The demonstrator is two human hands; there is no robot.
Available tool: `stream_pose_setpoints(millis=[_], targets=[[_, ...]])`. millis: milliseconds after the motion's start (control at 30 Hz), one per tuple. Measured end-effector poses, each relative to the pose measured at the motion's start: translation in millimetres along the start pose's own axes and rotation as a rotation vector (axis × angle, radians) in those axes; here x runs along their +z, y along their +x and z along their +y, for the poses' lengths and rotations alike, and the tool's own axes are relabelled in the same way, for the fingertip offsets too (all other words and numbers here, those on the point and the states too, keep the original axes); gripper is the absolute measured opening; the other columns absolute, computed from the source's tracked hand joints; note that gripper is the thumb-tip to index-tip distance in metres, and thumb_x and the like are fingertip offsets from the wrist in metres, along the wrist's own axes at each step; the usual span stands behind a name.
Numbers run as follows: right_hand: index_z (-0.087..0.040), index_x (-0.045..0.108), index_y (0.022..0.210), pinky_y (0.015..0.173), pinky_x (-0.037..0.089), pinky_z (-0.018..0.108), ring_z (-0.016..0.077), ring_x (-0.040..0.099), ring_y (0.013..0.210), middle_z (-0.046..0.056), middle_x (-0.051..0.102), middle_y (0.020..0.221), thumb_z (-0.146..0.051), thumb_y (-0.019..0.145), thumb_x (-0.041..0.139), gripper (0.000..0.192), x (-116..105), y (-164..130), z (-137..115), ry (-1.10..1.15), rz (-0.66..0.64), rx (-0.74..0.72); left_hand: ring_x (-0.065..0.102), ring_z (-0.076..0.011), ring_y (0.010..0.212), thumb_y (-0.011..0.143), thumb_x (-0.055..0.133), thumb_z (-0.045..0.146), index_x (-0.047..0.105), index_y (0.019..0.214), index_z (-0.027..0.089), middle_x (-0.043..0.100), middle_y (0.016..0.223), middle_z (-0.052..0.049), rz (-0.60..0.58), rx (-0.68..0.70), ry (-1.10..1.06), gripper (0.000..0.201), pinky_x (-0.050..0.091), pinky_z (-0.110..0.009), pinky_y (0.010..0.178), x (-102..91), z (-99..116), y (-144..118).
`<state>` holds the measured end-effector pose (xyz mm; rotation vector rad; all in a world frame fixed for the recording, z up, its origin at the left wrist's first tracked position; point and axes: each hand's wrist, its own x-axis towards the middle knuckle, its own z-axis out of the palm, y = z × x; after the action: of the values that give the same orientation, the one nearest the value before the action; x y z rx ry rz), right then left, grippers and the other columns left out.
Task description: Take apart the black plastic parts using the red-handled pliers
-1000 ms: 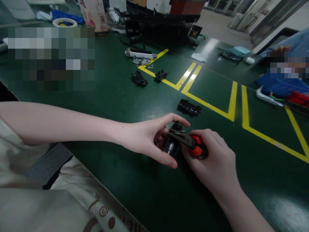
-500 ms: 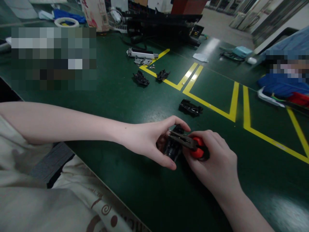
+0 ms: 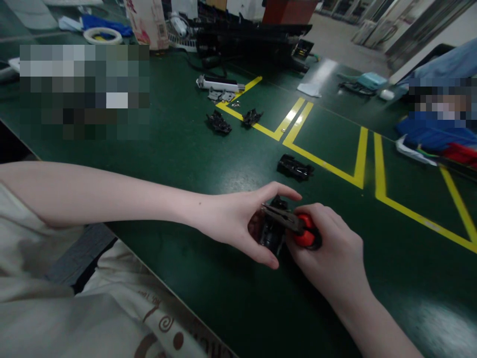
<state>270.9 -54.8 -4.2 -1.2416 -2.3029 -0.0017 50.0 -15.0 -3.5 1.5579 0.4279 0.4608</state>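
One black part (image 3: 273, 241) was held over the near side of the green table (image 3: 179, 154) by the left hand (image 3: 231, 219), whose thumb and forefinger were curved widely around it; the grip of the hidden fingers could not be made out. One pair of red-handled pliers (image 3: 290, 222) was gripped in the wrapped fingers of the right hand (image 3: 331, 248), its jaws laid across the part; whether anything was pinched there could not be told. Beyond the hands, three loose black pieces (image 3: 295, 167) were seen: two near each other, one closer. One white ring (image 3: 108, 42) was seen farther back.
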Motion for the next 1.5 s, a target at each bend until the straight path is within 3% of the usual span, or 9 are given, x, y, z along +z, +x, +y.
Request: stream_pose_setpoints(millis=[400,667,1000,1233,1500], targets=[[-0.019,0.054,0.09,0.06,0.043,0.031,0.0196,0.056,0.071,0.003,0.059,0.08,-0.015,0.078,0.062,0.015,-0.5,-4.6,-1.0,-0.081,-0.014,-0.015,0.067,-0.0263,0.112,0.064,0.089,0.02,0.05,0.119,0.02,0.067,0.119,-0.008,0.054,-0.026,-0.04,0.068,0.054,-0.043,0.097,3.2,2.8,1.0],[-0.02,0.053,0.091,0.06,0.042,0.031,0.0202,0.056,0.071,0.003,0.059,0.08,-0.015,0.078,0.061,0.016,-1.2,-5.2,-2.2,-0.131,-0.004,-0.021,0.067,-0.0249,0.109,0.063,0.09,0.021,0.052,0.12,0.02,0.066,0.117,-0.007,0.08,0.006,0.007,0.068,0.055,-0.04,0.094,3.4,3.1,-0.3],[-0.021,0.053,0.09,0.059,0.043,0.03,0.0185,0.057,0.069,0.002,0.059,0.079,-0.015,0.079,0.06,0.014,-0.1,-5.2,-2.1,-0.017,-0.047,0.015,0.065,-0.026,0.116,0.068,0.087,0.02,0.045,0.127,0.022,0.064,0.122,-0.008,0.055,0.077,0.076,0.073,0.053,-0.041,0.1,2.0,-2.6,-1.6],[-0.021,0.053,0.089,0.06,0.043,0.03,0.0191,0.057,0.07,0.002,0.06,0.079,-0.015,0.079,0.06,0.013,-0.8,-6.0,-2.9,-0.009,-0.04,0.03,0.067,-0.0259,0.11,0.065,0.09,0.027,0.054,0.119,0.021,0.066,0.118,-0.008,0.089,-0.027,-0.003,0.065,0.055,-0.043,0.097,4.8,3.8,-2.2],[-0.021,0.053,0.089,0.06,0.043,0.031,0.0194,0.058,0.07,0.003,0.06,0.08,-0.017,0.08,0.06,0.012,-1.1,-5.5,-2.4,0.021,-0.07,0.063,0.067,-0.0251,0.109,0.064,0.09,0.025,0.056,0.119,0.021,0.067,0.119,-0.008,0.097,-0.029,-0.021,0.065,0.057,-0.039,0.089,3.2,2.7,-2.4]])
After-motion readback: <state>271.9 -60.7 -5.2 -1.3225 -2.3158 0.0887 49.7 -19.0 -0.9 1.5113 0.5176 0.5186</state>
